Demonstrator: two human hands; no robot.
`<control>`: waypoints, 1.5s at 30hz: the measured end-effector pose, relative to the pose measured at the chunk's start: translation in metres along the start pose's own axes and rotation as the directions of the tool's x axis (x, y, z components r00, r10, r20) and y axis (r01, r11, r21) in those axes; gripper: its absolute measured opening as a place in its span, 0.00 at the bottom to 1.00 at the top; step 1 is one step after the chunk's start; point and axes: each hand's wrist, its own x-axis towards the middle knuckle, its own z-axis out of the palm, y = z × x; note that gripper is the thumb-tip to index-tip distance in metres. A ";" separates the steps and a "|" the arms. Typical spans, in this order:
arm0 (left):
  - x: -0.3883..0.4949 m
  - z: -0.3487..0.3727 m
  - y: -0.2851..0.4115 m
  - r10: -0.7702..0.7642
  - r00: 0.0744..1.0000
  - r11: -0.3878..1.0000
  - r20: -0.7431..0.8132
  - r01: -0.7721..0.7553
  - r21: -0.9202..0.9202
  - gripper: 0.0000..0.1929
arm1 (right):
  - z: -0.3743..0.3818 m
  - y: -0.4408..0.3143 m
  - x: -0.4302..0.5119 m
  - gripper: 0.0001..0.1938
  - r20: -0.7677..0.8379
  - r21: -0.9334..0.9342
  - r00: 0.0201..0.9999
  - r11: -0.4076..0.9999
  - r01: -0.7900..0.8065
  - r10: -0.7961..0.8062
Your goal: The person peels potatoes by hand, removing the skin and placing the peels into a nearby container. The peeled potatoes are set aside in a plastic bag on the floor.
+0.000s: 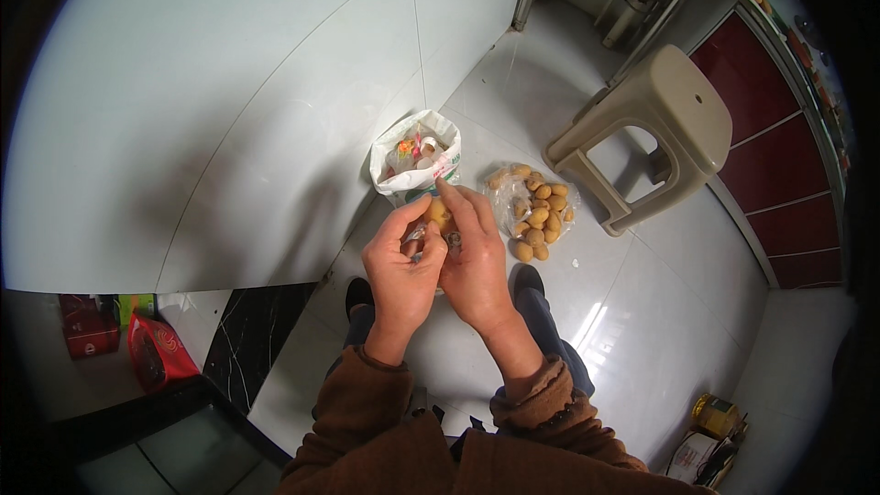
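In front of me, both hands close around a small yellowish potato [437, 212]. My left hand [405, 261] has its thumb and index finger at the potato's near and left sides. The fingers of my right hand [476, 251] curve along its right side. Part of the potato is hidden by the fingers, and what shows between the palms is too small to tell. Just beyond my hands stands an opened white plastic bag [385, 175] with scraps and wrappers in it. To the right, several potatoes [537, 216] lie on a clear plastic bag [509, 196] on the floor.
A beige plastic stool [687, 103] stands at the right, before dark red cabinet panels [756, 82]. A white panel [275, 82] rises at the left. A red packet [161, 350] lies at the lower left; a bottle of yellow oil [715, 416] stands at the lower right.
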 end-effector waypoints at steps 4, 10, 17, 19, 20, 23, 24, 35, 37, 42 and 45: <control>0.000 -0.001 -0.003 0.021 1.000 1.000 -0.004 -0.021 0.019 0.16 | 0.000 -0.001 -0.001 0.33 0.007 -0.045 1.000 0.999 0.023 -0.022; -0.001 -0.003 0.000 -0.038 0.999 0.999 -0.010 0.038 -0.025 0.15 | 0.001 0.000 -0.001 0.32 0.002 -0.018 1.000 1.000 -0.001 0.001; 0.000 0.001 -0.001 0.006 1.000 1.000 -0.017 -0.006 0.006 0.14 | 0.001 0.001 -0.001 0.31 0.003 -0.011 1.000 1.000 -0.004 0.004; 0.001 -0.001 -0.002 0.026 1.000 0.999 -0.009 -0.026 0.027 0.13 | 0.001 0.000 -0.001 0.32 0.008 -0.017 1.000 1.000 0.001 -0.001; 0.001 -0.002 -0.003 0.014 1.000 1.000 -0.021 -0.014 0.005 0.13 | 0.001 0.000 -0.001 0.33 0.008 -0.021 1.000 1.000 0.004 -0.004; 0.001 -0.002 -0.004 -0.035 0.998 0.996 -0.059 0.029 -0.088 0.11 | 0.000 -0.001 -0.001 0.33 0.016 -0.002 1.000 1.000 -0.009 0.009; 0.002 -0.001 -0.004 -0.053 0.996 0.989 -0.074 0.042 -0.141 0.10 | 0.000 -0.002 -0.001 0.33 0.017 0.014 1.000 1.000 -0.010 0.010; 0.006 -0.007 -0.011 -0.333 0.943 0.880 0.015 0.317 -0.354 0.25 | -0.004 -0.007 0.003 0.30 0.113 -0.015 0.987 0.993 0.113 -0.111; 0.007 -0.011 -0.012 -0.491 0.869 0.766 0.069 0.468 -0.440 0.27 | -0.005 -0.007 0.003 0.29 0.114 -0.057 0.982 0.986 0.156 -0.149; 0.009 -0.009 -0.014 -0.516 0.841 0.601 0.164 0.491 -0.631 0.30 | -0.003 -0.006 0.004 0.25 0.120 -0.047 0.975 0.980 0.193 -0.186; 0.009 -0.009 -0.017 -0.543 0.822 0.549 0.172 0.503 -0.668 0.30 | -0.005 -0.006 0.003 0.21 0.138 -0.082 0.977 0.981 0.175 -0.163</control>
